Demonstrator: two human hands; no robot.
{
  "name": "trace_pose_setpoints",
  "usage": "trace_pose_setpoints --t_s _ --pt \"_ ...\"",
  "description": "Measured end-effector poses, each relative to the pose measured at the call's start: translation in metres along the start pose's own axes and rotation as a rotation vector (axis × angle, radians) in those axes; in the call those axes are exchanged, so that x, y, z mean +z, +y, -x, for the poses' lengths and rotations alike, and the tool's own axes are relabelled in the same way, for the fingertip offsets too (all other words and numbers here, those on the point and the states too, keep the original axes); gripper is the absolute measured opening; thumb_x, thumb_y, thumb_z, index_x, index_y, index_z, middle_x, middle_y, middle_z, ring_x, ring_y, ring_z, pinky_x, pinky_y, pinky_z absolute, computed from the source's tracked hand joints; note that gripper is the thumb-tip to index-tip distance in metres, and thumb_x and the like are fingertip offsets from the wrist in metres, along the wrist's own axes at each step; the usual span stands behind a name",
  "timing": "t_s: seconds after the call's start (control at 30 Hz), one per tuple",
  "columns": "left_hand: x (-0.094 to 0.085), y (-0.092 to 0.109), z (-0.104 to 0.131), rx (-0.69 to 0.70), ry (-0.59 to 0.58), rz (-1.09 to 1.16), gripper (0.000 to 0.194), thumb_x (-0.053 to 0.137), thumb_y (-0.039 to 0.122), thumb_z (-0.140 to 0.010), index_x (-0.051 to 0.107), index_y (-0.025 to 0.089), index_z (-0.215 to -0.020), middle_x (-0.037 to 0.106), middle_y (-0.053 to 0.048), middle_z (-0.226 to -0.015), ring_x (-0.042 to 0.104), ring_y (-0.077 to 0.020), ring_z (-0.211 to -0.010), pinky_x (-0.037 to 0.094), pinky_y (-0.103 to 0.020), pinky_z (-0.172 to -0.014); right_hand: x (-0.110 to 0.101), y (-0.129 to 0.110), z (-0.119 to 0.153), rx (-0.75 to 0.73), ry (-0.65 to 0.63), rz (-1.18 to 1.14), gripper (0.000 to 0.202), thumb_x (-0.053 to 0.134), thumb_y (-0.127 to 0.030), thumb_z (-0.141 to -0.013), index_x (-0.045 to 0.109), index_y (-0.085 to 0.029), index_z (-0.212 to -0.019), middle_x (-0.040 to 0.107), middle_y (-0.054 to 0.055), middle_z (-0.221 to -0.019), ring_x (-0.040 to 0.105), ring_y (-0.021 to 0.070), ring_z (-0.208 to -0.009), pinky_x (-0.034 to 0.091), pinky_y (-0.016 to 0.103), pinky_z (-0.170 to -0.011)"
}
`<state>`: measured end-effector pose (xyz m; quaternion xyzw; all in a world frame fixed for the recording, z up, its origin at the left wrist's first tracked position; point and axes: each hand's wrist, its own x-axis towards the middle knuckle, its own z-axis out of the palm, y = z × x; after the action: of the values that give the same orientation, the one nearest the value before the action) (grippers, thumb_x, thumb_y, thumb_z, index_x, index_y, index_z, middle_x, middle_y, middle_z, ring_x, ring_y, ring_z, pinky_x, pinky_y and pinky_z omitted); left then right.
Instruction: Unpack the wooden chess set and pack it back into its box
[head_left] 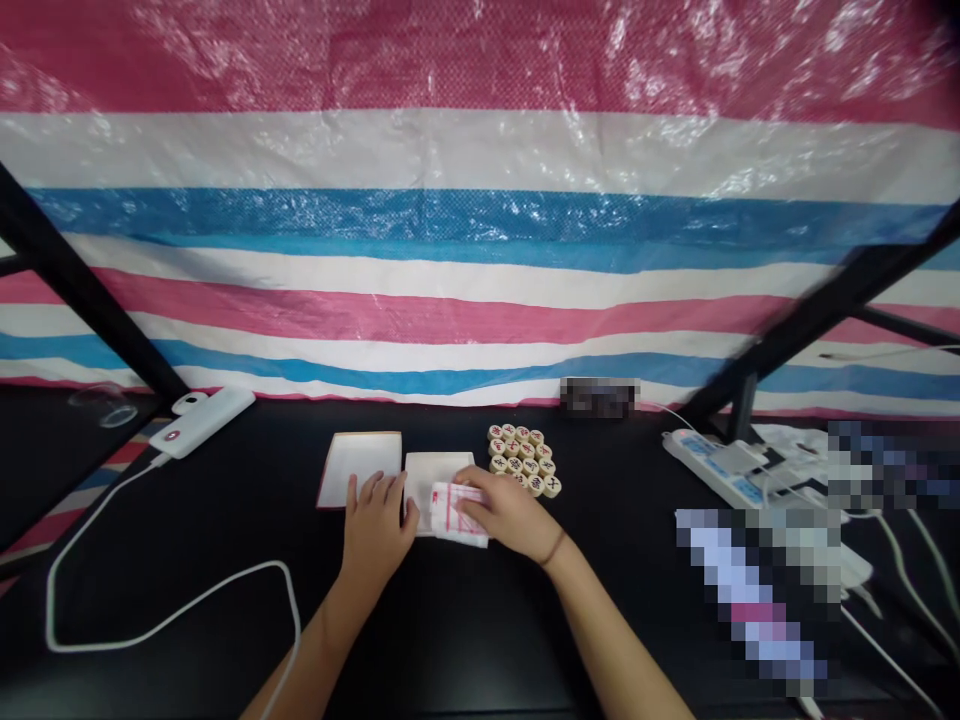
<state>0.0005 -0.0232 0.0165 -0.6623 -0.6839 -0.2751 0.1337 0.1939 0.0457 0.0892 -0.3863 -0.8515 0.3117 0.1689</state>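
My right hand [514, 512] pinches a folded white sheet with red printed lines [459, 522], thumb and fingers on its upper right part. The sheet overlaps the right side of an open white box half [439, 462]. My left hand [377, 525] is open, fingers spread over the gap between that half and a second white-lined box half [364, 455] with a reddish edge. Whether its fingertips touch either half, I cannot tell. Just beyond my right hand, several round Chinese chess pieces [521, 450] with red and black characters sit grouped in rows, the nearest partly hidden.
A white power bank [202, 425] with a cable [169, 620] lies left, the cable crossing by my left forearm. Right are a power strip [712, 470], cords and blurred items [750, 600]. Black frame legs [82, 290] and a striped tarp [420, 320] border the black table [457, 640].
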Motion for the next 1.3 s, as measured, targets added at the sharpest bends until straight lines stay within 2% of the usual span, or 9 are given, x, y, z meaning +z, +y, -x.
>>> trace_pose_setpoints --t_s 0.13,0.3,0.47,0.67,0.77,0.93,1.07,1.17,1.3 --pt "-0.003 0.002 0.001 -0.025 -0.039 0.016 0.034 0.049 0.018 -0.083 0.064 0.016 -0.113 0.07 -0.01 -0.101 0.062 -0.0277 -0.099 0.034 -0.053 -0.103 0.029 0.002 -0.029 0.044 -0.069 0.358 0.033 0.062 -0.021 -0.08 0.06 -0.02 -0.114 0.069 0.006 -0.087 0.061 0.0218 -0.084 0.039 0.03 -0.074" --pt "-0.006 0.005 0.001 -0.033 -0.075 0.011 0.04 0.049 0.015 -0.081 0.061 0.02 -0.119 0.066 -0.011 -0.109 0.06 -0.028 -0.102 0.036 -0.052 -0.099 0.048 0.003 -0.02 -0.01 0.195 0.507 0.042 0.064 -0.027 -0.081 0.055 -0.022 -0.122 0.059 0.011 -0.118 0.049 0.0277 -0.107 0.036 0.036 -0.083" --pt "-0.004 0.006 0.002 -0.019 -0.068 0.028 0.037 0.048 0.013 -0.08 0.064 0.02 -0.112 0.065 -0.012 -0.113 0.059 -0.0286 -0.104 0.035 -0.053 -0.1 0.053 0.006 -0.011 -0.046 0.207 0.505 0.028 0.058 -0.029 -0.087 0.06 -0.027 -0.115 0.06 0.007 -0.112 0.049 0.024 -0.1 0.034 0.034 -0.08" --pt "-0.004 0.006 0.002 -0.024 -0.069 0.047 0.035 0.048 0.013 -0.079 0.065 0.02 -0.108 0.065 -0.011 -0.112 0.058 -0.0286 -0.105 0.036 -0.053 -0.1 0.054 0.006 -0.025 -0.011 0.186 0.541 0.021 0.051 -0.021 -0.09 0.064 -0.023 -0.106 0.062 0.008 -0.109 0.048 0.0238 -0.099 0.033 0.035 -0.077" --pt "-0.005 0.006 0.002 -0.021 -0.072 0.04 0.034 0.048 0.013 -0.079 0.066 0.021 -0.107 0.065 -0.011 -0.112 0.058 -0.0288 -0.106 0.036 -0.053 -0.099 0.054 0.005 -0.03 0.036 0.145 0.566 0.016 0.052 -0.024 -0.09 0.066 -0.022 -0.098 0.063 0.009 -0.106 0.048 0.0247 -0.097 0.032 0.036 -0.076" --pt "-0.005 0.007 0.001 -0.002 -0.031 0.039 0.032 0.049 0.014 -0.08 0.065 0.02 -0.107 0.064 -0.012 -0.112 0.057 -0.0284 -0.107 0.039 -0.051 -0.098 0.055 0.004 -0.028 0.055 0.206 0.567 0.017 0.054 -0.03 -0.089 0.065 -0.022 -0.099 0.062 0.009 -0.106 0.049 0.0232 -0.095 0.031 0.035 -0.077" --pt "-0.002 0.006 0.003 0.012 -0.029 0.011 0.033 0.048 0.016 -0.083 0.063 0.02 -0.111 0.062 -0.012 -0.123 0.052 -0.0306 -0.119 0.031 -0.056 -0.106 0.056 0.002 -0.023 -0.018 0.156 0.526 0.015 0.052 -0.027 -0.091 0.066 -0.024 -0.096 0.064 0.004 -0.103 0.053 0.0192 -0.095 0.029 0.033 -0.078" --pt "0.002 0.005 0.005 0.03 -0.048 0.001 0.035 0.047 0.017 -0.083 0.062 0.019 -0.115 0.058 -0.012 -0.131 0.049 -0.0321 -0.125 0.025 -0.061 -0.108 0.057 0.0 -0.022 0.014 0.154 0.534 0.015 0.053 -0.027 -0.09 0.066 -0.023 -0.097 0.065 0.005 -0.103 0.054 0.0195 -0.094 0.029 0.034 -0.079" --pt "0.003 0.005 0.006 0.042 -0.068 -0.004 0.037 0.045 0.016 -0.083 0.061 0.018 -0.117 0.057 -0.012 -0.133 0.048 -0.0328 -0.126 0.024 -0.063 -0.108 0.057 -0.002 -0.023 0.053 0.158 0.532 0.016 0.054 -0.028 -0.089 0.067 -0.024 -0.098 0.064 0.005 -0.104 0.053 0.0213 -0.097 0.029 0.035 -0.08"
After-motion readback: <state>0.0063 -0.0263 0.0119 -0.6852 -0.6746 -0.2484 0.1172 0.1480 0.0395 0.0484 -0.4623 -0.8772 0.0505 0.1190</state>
